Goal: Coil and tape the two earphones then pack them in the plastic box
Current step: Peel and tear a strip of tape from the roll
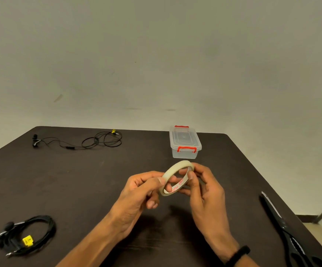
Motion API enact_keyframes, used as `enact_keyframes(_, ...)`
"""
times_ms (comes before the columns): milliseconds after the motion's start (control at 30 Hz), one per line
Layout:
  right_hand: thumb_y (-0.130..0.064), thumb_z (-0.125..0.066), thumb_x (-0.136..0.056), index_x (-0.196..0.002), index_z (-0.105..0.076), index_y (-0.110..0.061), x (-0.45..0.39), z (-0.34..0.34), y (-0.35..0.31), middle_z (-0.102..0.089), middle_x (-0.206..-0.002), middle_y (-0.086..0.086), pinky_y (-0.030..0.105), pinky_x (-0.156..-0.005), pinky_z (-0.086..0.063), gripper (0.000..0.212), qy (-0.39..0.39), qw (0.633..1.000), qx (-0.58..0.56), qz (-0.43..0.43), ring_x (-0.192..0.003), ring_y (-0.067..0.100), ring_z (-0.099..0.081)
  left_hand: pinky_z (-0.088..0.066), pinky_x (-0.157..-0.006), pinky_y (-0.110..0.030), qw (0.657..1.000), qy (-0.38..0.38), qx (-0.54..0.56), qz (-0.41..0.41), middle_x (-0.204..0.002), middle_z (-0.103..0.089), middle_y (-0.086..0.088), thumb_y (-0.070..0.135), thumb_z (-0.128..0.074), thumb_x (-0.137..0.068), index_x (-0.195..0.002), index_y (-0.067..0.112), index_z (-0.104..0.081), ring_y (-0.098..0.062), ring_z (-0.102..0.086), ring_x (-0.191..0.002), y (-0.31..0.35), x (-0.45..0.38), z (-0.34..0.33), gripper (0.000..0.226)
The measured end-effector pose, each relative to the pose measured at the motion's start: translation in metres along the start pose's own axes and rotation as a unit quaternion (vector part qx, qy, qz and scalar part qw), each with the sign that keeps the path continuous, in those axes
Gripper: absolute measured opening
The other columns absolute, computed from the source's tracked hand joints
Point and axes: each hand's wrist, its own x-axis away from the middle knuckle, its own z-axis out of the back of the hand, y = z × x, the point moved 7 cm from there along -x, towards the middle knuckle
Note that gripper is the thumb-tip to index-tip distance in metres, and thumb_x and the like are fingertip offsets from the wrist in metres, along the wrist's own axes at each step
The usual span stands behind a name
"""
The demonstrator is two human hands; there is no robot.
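Both hands hold a roll of tape [177,178] above the middle of the dark table [90,176]. The left hand [139,191] pinches its rim at nine o'clock; the right hand [204,191] grips the three o'clock side, fingers curled around it, perhaps feeling for the tape's end. One coiled earphone [28,235] lies at seven o'clock, a loose earphone [90,141] at eleven. The closed plastic box [184,144] sits at twelve, scissors [289,234] at four.
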Motion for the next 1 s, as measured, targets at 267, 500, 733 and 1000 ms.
enact_keyframes(267, -0.005, -0.064, -0.098, -0.131, -0.068, -0.017, 0.003, 0.003, -0.021, -0.069, -0.118, -0.01, 0.023, -0.092, -0.059, 0.035, 0.037, 0.971, 0.171, 0.161, -0.11, 0.005, -0.069, -0.035, -0.047, -0.021, 1.0, 0.009, -0.022, 0.006, -0.084, -0.07, -0.01, 0.026, -0.061, -0.089, -0.099, 0.009, -0.08, -0.005, -0.034, -0.041, -0.001, 0.0, 0.003, 0.028)
enact_keyframes(500, -0.008, -0.063, -0.096, -0.132, -0.07, -0.006, 0.01, -0.001, -0.035, -0.069, -0.122, 0.006, 0.011, -0.102, -0.048, 0.037, 0.048, 0.945, 0.215, 0.241, -0.111, 0.009, -0.067, -0.035, -0.048, -0.021, 0.999, 0.03, -0.033, 0.011, -0.083, -0.07, -0.009, 0.031, -0.063, -0.088, -0.094, 0.009, -0.079, -0.006, -0.035, -0.042, 0.0, 0.001, 0.005, 0.027)
enact_keyframes(733, -0.012, -0.081, -0.088, -0.127, -0.072, -0.014, 0.005, 0.009, -0.02, -0.071, -0.122, -0.005, 0.025, -0.096, -0.059, 0.041, 0.068, 0.987, 0.066, 0.126, -0.115, 0.013, -0.072, -0.038, -0.056, -0.025, 1.0, 0.031, -0.005, -0.002, -0.075, -0.061, -0.006, 0.038, -0.069, -0.078, -0.086, 0.011, -0.077, -0.008, -0.039, -0.05, 0.001, 0.0, 0.008, 0.029)
enact_keyframes(1000, -0.025, -0.079, -0.086, -0.113, -0.078, -0.026, 0.003, 0.015, -0.014, -0.077, -0.105, -0.017, 0.017, -0.086, -0.06, 0.028, 0.091, 0.995, 0.022, 0.043, -0.1, 0.002, -0.075, -0.041, -0.062, -0.027, 1.0, 0.014, 0.018, -0.004, -0.075, -0.058, -0.009, 0.029, -0.068, -0.08, -0.084, 0.01, -0.076, -0.009, -0.043, -0.055, 0.0, 0.0, 0.003, 0.021)
